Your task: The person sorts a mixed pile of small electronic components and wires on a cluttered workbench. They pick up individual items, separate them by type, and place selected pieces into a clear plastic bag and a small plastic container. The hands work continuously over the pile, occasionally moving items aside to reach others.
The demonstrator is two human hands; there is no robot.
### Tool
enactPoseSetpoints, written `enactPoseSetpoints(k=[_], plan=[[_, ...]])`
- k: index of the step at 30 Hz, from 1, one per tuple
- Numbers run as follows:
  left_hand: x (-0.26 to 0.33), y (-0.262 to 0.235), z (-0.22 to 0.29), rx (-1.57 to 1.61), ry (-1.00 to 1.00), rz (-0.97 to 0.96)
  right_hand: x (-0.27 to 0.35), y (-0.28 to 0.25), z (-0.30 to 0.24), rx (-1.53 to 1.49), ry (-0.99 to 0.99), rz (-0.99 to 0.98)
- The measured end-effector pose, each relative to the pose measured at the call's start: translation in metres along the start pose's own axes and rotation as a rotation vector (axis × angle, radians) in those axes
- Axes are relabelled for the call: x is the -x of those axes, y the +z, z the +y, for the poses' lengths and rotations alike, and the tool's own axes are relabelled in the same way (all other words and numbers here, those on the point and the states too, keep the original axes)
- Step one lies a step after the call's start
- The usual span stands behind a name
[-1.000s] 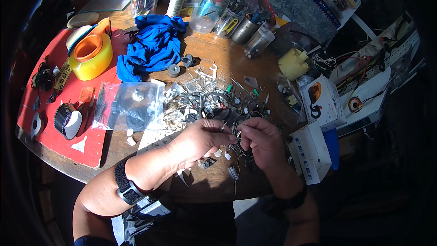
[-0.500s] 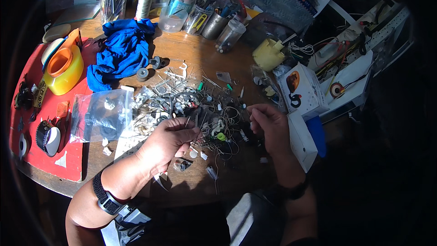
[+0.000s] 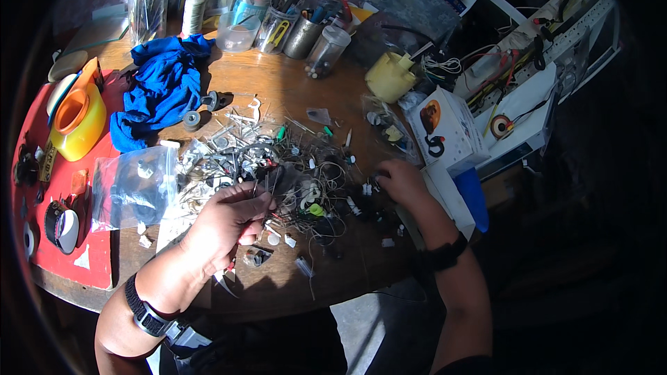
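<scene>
My left hand (image 3: 233, 214) is closed in a pinch at the near edge of a heap of small parts (image 3: 243, 156). Thin metal rods (image 3: 272, 179) stick up from between its thumb and fingers. To the right of the heap, my right hand (image 3: 401, 182) is in shadow with its fingers drawn together; whatever is between them is hidden. Several small white pieces (image 3: 367, 189) lie on the table beside its fingertips. The heap mixes metal bits, tangled wire, plastic scraps and a yellow-green piece (image 3: 316, 210).
A clear zip bag (image 3: 132, 191) lies left of the heap, partly over a red board (image 3: 101, 257). Behind are a blue cloth (image 3: 163, 90) and containers of tools, including a metal cup (image 3: 303, 38). A white box (image 3: 448, 128) and yellow container (image 3: 390, 78) stand at right.
My right hand has moved rightward over the table, away from the heap and toward the white box. My left hand keeps its pinch on the rods. The whole view has shifted slightly.
</scene>
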State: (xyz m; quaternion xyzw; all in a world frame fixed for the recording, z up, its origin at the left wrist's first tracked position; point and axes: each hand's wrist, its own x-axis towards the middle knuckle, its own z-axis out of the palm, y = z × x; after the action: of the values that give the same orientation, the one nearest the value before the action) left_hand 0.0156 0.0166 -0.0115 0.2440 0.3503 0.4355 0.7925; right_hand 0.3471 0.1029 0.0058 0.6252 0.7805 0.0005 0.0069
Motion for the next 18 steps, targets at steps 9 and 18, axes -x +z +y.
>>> enactPoseSetpoints(k=[9,18], plan=[[0.001,0.000,0.001,-0.080,0.011,-0.037,0.007,0.003,0.015,-0.127,0.018,0.043],[-0.001,-0.001,0.001,0.010,0.041,-0.051,0.017,0.000,0.017,-0.065,-0.032,0.031]])
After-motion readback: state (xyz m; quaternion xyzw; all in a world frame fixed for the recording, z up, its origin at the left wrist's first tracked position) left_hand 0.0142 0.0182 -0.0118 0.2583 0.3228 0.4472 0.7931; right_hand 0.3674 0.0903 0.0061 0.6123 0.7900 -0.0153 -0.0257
